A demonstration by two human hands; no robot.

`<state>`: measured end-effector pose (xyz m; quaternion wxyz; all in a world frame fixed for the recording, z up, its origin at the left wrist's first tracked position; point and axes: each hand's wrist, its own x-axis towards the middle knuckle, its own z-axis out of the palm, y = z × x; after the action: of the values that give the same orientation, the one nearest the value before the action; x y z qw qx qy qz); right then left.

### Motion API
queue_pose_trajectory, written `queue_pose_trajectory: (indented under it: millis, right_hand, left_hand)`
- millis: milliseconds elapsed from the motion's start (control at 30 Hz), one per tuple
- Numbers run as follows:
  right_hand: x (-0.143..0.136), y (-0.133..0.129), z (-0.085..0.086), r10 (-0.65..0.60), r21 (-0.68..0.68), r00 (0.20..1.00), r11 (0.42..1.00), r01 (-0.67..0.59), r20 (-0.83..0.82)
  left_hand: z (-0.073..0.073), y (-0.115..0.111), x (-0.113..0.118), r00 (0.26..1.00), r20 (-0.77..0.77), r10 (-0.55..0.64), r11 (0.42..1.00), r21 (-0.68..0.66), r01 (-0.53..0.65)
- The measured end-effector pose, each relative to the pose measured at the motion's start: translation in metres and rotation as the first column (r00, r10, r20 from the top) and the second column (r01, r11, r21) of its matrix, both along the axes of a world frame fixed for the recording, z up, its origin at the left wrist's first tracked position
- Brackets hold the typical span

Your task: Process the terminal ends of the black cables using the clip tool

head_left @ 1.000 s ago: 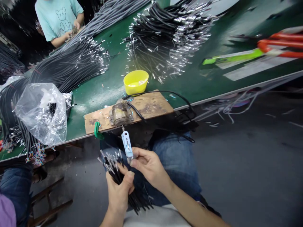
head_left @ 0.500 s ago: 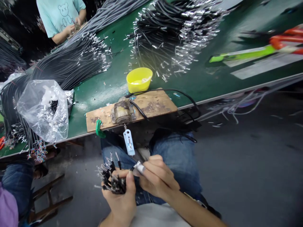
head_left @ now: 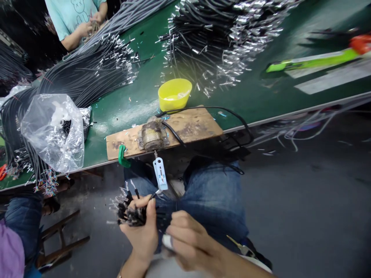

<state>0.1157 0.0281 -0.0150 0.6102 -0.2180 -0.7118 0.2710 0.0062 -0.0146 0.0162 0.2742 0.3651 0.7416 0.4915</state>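
A bundle of black cables [head_left: 131, 214] with bare, silvery wire ends fills my left hand [head_left: 142, 235], whose fingers are wrapped round it. Thumb and forefinger pinch one cable, and its bright end [head_left: 158, 192] reaches the lower tip of a light blue clothespin [head_left: 160, 173]. I cannot tell whether they touch. The clothespin hangs from the shaft of a small, worn motor [head_left: 152, 135]. My right hand [head_left: 191, 241] is lower and to the right, slightly blurred, with its fingers curled in. A white wrap [head_left: 167, 241] shows at a fingertip; anything inside the grip is hidden.
The motor sits on a wooden board [head_left: 191, 125] with a green clamp [head_left: 123, 156] at the table edge. Behind are a yellow bowl [head_left: 174, 101] and cable heaps [head_left: 203, 34]. A plastic bag [head_left: 52, 135] lies left; a co-worker [head_left: 75, 19] handles something across the table.
My right hand has come away from the cable end and moved down toward me. My left hand has shifted slightly left and up, bringing the pinched cable's end to the clothespin.
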Motion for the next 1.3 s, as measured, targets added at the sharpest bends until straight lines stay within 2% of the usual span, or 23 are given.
queue_pose_trajectory:
  millis: [33, 100, 167, 200, 300, 467, 567, 633, 733, 900, 967, 1000, 1033, 1100, 1167, 1233, 1300]
  right_hand:
    - [0.0, 0.003, 0.006, -0.064, -0.03, 0.997, 0.998, 0.062, -0.041]
    - [0.0, 0.01, 0.012, -0.202, -0.22, 0.972, 0.96, 0.173, -0.117]
    - [-0.002, 0.018, 0.015, -0.238, -0.369, 0.956, 0.915, 0.162, -0.17]
    - [-0.003, 0.02, 0.015, -0.221, -0.397, 0.956, 0.908, 0.131, -0.191]
    - [-0.005, 0.021, 0.016, -0.172, -0.4, 0.962, 0.914, 0.075, -0.212]
    - [-0.004, 0.015, 0.015, -0.195, -0.356, 0.951, 0.929, 0.101, -0.24]
    - [-0.003, 0.014, 0.012, -0.107, -0.394, 0.961, 0.919, -0.002, -0.254]
    - [-0.002, 0.015, 0.009, -0.03, -0.426, 0.973, 0.902, -0.072, -0.23]
    - [-0.001, 0.019, 0.009, 0.043, -0.424, 0.989, 0.9, -0.101, -0.143]
    - [0.003, 0.026, 0.013, 0.071, -0.369, 0.993, 0.924, -0.1, -0.093]
    - [0.005, 0.027, 0.013, 0.119, -0.384, 0.988, 0.912, -0.147, -0.096]
    - [0.006, 0.028, 0.013, 0.184, -0.414, 0.975, 0.884, -0.219, -0.124]
    - [0.005, 0.027, 0.012, 0.272, -0.456, 0.945, 0.828, -0.327, -0.183]
    - [0.001, 0.025, 0.008, 0.414, -0.517, 0.815, 0.632, -0.577, -0.405]
    - [-0.005, 0.023, 0.005, 0.414, -0.53, 0.67, 0.412, -0.742, -0.616]
    - [-0.008, 0.025, 0.001, 0.357, -0.551, 0.608, 0.256, -0.794, -0.709]
    - [-0.007, 0.033, -0.001, 0.321, -0.602, 0.622, 0.173, -0.78, -0.714]
  left_hand:
    - [-0.001, 0.0, -0.001, 1.0, -0.021, 0.004, 1.0, 0.014, -0.004]
    - [0.0, -0.002, -0.003, 0.997, -0.082, 0.003, 0.999, 0.05, 0.001]
    - [0.001, -0.004, -0.004, 0.993, -0.118, -0.012, 0.997, 0.072, 0.021]
    - [0.002, -0.005, -0.004, 0.991, -0.131, -0.019, 0.996, 0.083, 0.03]
    - [0.003, -0.007, -0.004, 0.987, -0.161, -0.032, 0.992, 0.116, 0.051]
    - [0.005, -0.008, -0.005, 0.983, -0.183, -0.033, 0.989, 0.133, 0.058]
    - [0.006, -0.008, -0.005, 0.987, -0.159, -0.033, 0.992, 0.119, 0.053]
    - [0.006, -0.005, -0.004, 0.993, -0.106, -0.052, 0.992, 0.106, 0.064]
    - [0.004, -0.001, -0.004, 0.996, 0.01, -0.09, 0.993, 0.079, 0.089]
    - [-0.001, 0.004, -0.008, 0.972, 0.184, -0.147, 0.989, 0.002, 0.15]
    - [-0.003, 0.005, -0.011, 0.949, 0.254, -0.186, 0.979, -0.04, 0.202]
    - [-0.003, 0.006, -0.013, 0.933, 0.289, -0.214, 0.97, -0.049, 0.237]
    - [-0.002, 0.007, -0.014, 0.916, 0.318, -0.245, 0.961, -0.048, 0.274]
    - [-0.001, 0.01, -0.016, 0.884, 0.352, -0.306, 0.943, -0.016, 0.333]
    - [0.001, 0.014, -0.017, 0.867, 0.353, -0.352, 0.93, 0.027, 0.367]
    - [0.003, 0.017, -0.019, 0.866, 0.327, -0.38, 0.922, 0.058, 0.382]
    - [0.004, 0.017, -0.02, 0.879, 0.276, -0.389, 0.92, 0.078, 0.383]
